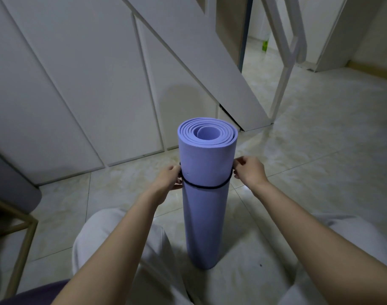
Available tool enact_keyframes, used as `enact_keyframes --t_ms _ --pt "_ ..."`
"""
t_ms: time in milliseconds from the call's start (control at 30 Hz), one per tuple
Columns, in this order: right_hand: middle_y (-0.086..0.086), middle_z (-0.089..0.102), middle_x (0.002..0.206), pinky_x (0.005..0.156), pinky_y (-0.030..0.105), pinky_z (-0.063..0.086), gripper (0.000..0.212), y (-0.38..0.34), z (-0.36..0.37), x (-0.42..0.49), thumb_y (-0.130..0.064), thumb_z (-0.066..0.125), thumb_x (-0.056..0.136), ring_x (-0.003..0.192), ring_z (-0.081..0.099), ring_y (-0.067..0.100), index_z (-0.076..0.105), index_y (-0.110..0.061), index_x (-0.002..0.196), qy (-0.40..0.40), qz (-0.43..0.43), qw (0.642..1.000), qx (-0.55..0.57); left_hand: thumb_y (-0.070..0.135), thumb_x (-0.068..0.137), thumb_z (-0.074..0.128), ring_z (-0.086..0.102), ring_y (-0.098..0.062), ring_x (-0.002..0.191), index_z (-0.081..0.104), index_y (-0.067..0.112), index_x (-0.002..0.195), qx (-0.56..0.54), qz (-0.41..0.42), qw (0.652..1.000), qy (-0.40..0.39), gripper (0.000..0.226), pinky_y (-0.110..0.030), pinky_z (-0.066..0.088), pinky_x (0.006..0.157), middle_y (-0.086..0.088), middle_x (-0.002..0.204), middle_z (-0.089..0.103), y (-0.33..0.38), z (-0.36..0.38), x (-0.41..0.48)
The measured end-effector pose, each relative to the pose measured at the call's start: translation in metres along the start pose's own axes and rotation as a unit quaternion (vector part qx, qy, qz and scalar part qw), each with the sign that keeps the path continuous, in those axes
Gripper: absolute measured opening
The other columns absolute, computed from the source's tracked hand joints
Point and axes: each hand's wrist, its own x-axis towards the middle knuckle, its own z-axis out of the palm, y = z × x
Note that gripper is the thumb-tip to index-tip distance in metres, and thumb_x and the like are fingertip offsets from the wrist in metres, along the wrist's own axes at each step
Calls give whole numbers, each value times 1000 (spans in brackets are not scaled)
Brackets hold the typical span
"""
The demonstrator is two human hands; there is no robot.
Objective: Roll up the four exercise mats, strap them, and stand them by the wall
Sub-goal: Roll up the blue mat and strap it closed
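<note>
Head view shows the rolled mat [207, 194] standing upright on the floor [309, 172], with the left hand [168, 177] and right hand [248, 170] each pinching the black strap [204, 187] at its sides. I think it is best to slide both sides down evenly, so the strap sits level and the roll stays tight.

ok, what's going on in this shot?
A person is strapping a rolled purple mat that stands upright on the tiled floor. The left hand and right hand each pinch a black band at the mat's sides, on its upper part. The mat is not yet against the white panelled wall.
</note>
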Motion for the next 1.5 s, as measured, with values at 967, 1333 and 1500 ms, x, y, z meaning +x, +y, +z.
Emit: enact_keyframes --t_ms 967,1333,1500 --pt "-9 36 39 26 14 12 34 24 8 8 -5 48 95 27 18 6 44 -16 62 -132 239 851 448 24 90 53 30 -9 50 41 23 58 -252 -115 960 -40 34 -21 29 57 10 43 31 -8 1 8" --pt "3 37 46 30 13 18 35 40 41 -1 -2 44 89 27 24 5 37 -15 57 -21 190 958 214 8 85 54 45 -18 56 48 8 61 -68 -105 987 100 24 -28 47 60 -10 65 50 -43 8 35" --pt "9 39 55 30 11 22 36 45 50 -4 -3 47 90 44 28 15 38 -13 57 -7 206 959 196 8 88 51 35 -18 43 38 9 50 2 -86 988 126 40 -21 35 44 -9 51 40 -62 11 36"
